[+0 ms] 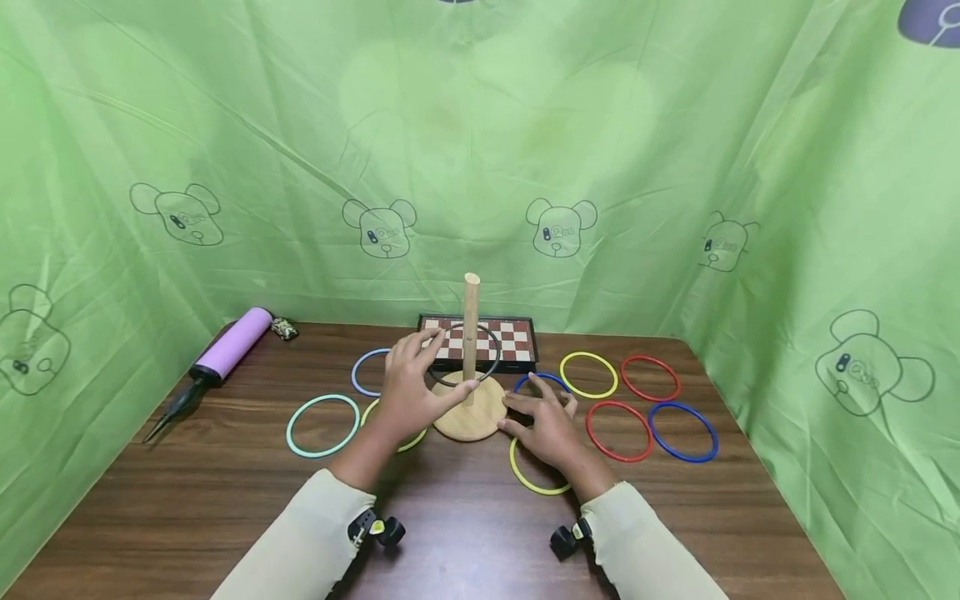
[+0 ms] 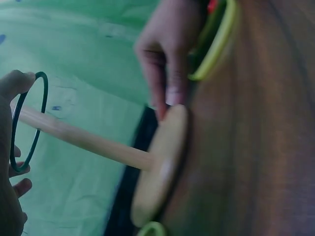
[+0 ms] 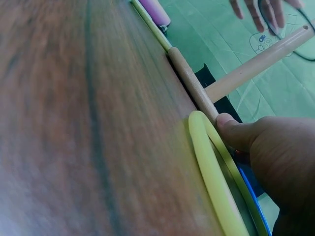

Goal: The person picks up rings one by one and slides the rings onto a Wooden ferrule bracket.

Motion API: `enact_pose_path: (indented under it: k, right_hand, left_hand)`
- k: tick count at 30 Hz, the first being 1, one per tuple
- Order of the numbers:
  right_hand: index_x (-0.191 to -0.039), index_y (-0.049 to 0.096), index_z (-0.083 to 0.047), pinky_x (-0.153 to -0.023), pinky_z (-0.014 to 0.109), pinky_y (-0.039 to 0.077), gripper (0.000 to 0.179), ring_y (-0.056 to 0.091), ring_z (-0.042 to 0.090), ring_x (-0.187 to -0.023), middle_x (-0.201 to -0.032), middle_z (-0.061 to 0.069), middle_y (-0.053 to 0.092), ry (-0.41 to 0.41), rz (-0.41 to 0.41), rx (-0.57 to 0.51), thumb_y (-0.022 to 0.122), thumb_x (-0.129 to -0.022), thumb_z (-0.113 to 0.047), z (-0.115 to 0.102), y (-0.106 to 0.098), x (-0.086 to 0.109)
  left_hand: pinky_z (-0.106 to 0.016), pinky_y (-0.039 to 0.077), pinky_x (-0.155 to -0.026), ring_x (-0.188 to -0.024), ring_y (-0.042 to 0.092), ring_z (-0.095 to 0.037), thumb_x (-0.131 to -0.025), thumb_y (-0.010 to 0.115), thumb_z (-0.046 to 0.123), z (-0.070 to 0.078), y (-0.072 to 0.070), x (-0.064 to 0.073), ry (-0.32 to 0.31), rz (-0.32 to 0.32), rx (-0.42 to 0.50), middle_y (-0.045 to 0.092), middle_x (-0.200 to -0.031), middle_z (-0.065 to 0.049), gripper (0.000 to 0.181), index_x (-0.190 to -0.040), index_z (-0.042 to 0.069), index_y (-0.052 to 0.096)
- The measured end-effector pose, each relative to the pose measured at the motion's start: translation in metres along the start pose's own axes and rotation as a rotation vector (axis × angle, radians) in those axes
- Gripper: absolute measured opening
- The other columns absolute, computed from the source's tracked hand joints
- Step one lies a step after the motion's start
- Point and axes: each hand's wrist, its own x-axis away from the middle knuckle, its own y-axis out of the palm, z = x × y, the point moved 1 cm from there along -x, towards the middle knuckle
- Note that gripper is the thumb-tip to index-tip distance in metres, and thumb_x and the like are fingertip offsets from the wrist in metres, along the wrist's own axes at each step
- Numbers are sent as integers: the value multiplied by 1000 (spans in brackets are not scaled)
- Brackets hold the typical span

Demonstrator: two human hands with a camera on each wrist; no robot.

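Note:
A round wooden base (image 1: 457, 421) with an upright wooden post (image 1: 471, 312) stands at the table's middle. My left hand (image 1: 411, 387) holds a dark ring (image 1: 498, 354) by its sides, thumb and fingers apart. The dark ring (image 2: 46, 96) encircles the upper post in the left wrist view. At the base's right edge, my right hand (image 1: 551, 429) grips the rim between thumb and fingers; its thumb (image 3: 230, 125) touches the rim in the right wrist view. Beneath that hand lie a yellow ring (image 1: 534, 486) and a blue ring (image 1: 551, 377), both partly hidden.
Red rings (image 1: 630, 456), another yellow ring (image 1: 588, 394) and another blue ring (image 1: 693, 458) lie on the right. A turquoise ring (image 1: 306, 452) and light blue ring (image 1: 357, 371) lie left. Behind the post is a checkered board (image 1: 517, 337); a purple pump (image 1: 236, 342) lies far left.

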Motion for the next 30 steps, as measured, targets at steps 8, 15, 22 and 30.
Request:
enact_pose_path:
  k: [8, 15, 22, 30]
  right_hand:
    - [-139, 77, -23, -122, 76, 15, 47, 32, 35, -167, -145, -6, 74, 4, -8, -3, 83, -98, -43, -1, 0, 0]
    - [-141, 76, -23, -122, 77, 15, 48, 33, 35, -167, -146, -6, 73, 6, -8, -7, 82, -98, -43, 0, 0, 0]
    - [-140, 77, -24, -121, 77, 13, 47, 33, 35, -167, -145, -6, 74, 9, -2, -12, 83, -98, -43, 0, 0, 0]
    - [-139, 77, -23, -121, 75, 14, 47, 33, 36, -166, -144, -5, 75, 6, -5, -21, 83, -97, -43, 0, 1, 0]
  left_hand:
    - [-77, 31, -121, -144, 51, -49, -80, 93, 48, -16, 24, 19, -45, -59, -22, 61, -152, -24, 92, -148, -5, 64]
    - [-76, 34, -120, -141, 53, -48, -79, 92, 51, -26, 37, 28, -96, -130, -54, 64, -151, -21, 93, -147, -6, 64]
    - [-77, 31, -121, -142, 50, -49, -83, 88, 60, -40, 50, 35, -107, -150, -27, 64, -149, -22, 94, -145, -7, 66]
    - [-75, 25, -124, -143, 45, -46, -79, 90, 55, -44, 52, 36, -135, -249, -76, 65, -150, -21, 95, -147, -7, 64]
